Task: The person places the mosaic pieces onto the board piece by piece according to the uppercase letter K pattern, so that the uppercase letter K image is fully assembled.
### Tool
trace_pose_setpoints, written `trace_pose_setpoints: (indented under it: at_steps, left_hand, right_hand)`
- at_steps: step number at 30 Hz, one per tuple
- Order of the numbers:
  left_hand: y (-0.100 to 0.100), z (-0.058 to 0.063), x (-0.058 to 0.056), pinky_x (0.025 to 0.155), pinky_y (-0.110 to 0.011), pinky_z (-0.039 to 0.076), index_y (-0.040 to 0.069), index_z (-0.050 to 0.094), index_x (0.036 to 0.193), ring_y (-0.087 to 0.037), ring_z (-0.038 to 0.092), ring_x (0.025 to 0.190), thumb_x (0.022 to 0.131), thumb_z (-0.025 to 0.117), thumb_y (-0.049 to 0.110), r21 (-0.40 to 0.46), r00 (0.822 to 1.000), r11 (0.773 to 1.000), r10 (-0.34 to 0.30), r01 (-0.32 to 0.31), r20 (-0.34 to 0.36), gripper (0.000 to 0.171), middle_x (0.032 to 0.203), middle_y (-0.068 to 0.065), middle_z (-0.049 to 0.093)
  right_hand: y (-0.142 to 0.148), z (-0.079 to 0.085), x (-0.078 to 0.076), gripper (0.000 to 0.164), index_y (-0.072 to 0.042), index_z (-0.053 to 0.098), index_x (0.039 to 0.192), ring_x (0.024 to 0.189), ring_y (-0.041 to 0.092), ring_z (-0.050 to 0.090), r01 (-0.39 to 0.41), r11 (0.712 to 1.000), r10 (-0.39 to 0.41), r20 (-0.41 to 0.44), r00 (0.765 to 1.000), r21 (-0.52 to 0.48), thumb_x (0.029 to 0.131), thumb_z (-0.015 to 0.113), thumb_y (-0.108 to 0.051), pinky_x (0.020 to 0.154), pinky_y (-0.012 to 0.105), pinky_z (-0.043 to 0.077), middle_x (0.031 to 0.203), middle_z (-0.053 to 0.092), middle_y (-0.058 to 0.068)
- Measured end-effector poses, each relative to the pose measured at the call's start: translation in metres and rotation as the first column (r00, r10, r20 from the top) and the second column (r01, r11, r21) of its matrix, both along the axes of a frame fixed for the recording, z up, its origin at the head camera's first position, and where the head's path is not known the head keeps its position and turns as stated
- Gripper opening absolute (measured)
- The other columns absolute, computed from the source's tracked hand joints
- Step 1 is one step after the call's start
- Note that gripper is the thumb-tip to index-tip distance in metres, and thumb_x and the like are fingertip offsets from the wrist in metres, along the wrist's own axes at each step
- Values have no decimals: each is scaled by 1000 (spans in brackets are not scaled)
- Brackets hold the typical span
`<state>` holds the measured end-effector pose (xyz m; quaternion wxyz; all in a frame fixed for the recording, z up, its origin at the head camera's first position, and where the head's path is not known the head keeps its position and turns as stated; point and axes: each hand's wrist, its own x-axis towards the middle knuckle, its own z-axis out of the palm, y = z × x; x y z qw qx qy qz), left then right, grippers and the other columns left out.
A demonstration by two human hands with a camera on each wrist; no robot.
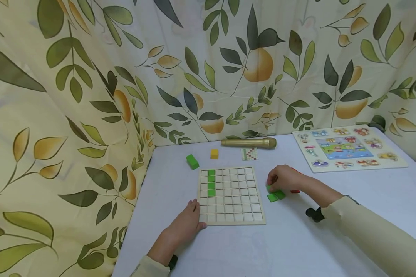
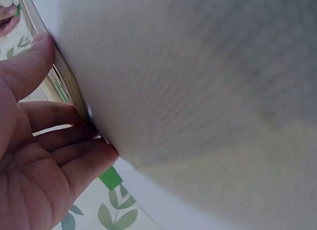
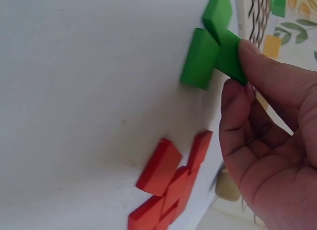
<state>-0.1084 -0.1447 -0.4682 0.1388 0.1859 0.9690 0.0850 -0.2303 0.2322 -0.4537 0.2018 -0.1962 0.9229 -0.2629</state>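
Head view: a grid board [image 1: 231, 211] lies flat at the centre of the frame, with four green tiles [image 1: 211, 185] stacked down its second column from the top edge. The left hand [image 1: 185, 225] rests at the board's lower left corner, probably to steady it. The right hand [image 1: 286, 179] is just right of the board, over loose green tiles [image 1: 272, 197]; these presumably lie there for easy reach. A pattern card [image 1: 250, 154] sits above the board, likely kept in sight for reference. Left wrist view: left grip loosely spread, thumb and fingers touching the board's edges at the left of the frame, not pinching. Right wrist view: right grip pinches a single green tile [image 3: 229, 57], upper right of centre, between thumb and fingers by one end, apparently leaving the rest exposed. Two other green tiles adjoin it; red tiles [image 3: 161, 168] lie at lower centre, apart from the grip.
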Motion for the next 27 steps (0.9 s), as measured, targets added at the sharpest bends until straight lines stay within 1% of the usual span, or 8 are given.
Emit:
trace_pose_setpoints:
  at_steps: [5, 7, 11, 16, 21, 27]
  left_hand:
    - [-1, -1, 0, 113, -45, 37, -15, 40, 145, -39, 33, 145, 97, 66, 36, 3, 1000, 1000, -1, 1, 1, 75, 155, -28, 35]
    - [-1, 0, 0, 113, -45, 37, -15, 40, 145, -39, 33, 145, 97, 66, 36, 5, 1000, 1000, -1, 1, 0, 75, 155, -29, 35]
    - [-1, 0, 0, 113, -45, 37, -15, 40, 146, -39, 33, 145, 97, 65, 37, 2, 1000, 1000, 1, -1, 4, 75, 155, -28, 34]
    - [1, 3, 0, 113, -45, 36, -14, 39, 146, -39, 32, 146, 97, 66, 37, 5, 1000, 1000, 15, -15, 22, 76, 156, -28, 33]
    - [1, 5, 0, 114, -45, 35, -14, 37, 147, -38, 31, 146, 97, 65, 37, 7, 999, 1000, 26, -26, 36, 77, 157, -28, 32]
    - [1, -2, -2, 115, -45, 35, -13, 36, 148, -38, 30, 147, 97, 65, 38, 11, 998, 999, 40, -41, 49, 78, 157, -27, 32]
  right_hand:
    - [-4, 8, -6, 8, -13, 73, 86, 81, 18, 54, -19, 999, 19, -11, 1000, -35, 86, 80, -11, 75, 34, 47, 80, 64, -3]
    - [-7, 10, -8, 7, -12, 73, 87, 81, 18, 54, -29, 998, 28, -18, 999, -54, 87, 80, -11, 73, 33, 47, 80, 64, -3]
    - [-16, 13, -11, 6, -10, 73, 88, 76, 16, 54, -33, 995, 33, -5, 999, -98, 87, 79, -10, 68, 31, 48, 78, 64, -3]
    - [-30, 15, -11, 6, -8, 73, 87, 69, 13, 55, -55, 986, 55, -3, 998, -158, 87, 79, -9, 63, 29, 48, 74, 64, -3]
    - [-48, 16, -10, 6, -7, 73, 87, 68, 13, 55, -75, 978, 72, -22, 997, -194, 87, 79, -8, 63, 29, 48, 73, 63, -3]
    - [-69, 13, -12, 5, -9, 75, 86, 69, 12, 55, -102, 971, 95, -45, 995, -214, 87, 80, -10, 64, 28, 48, 74, 65, -4]
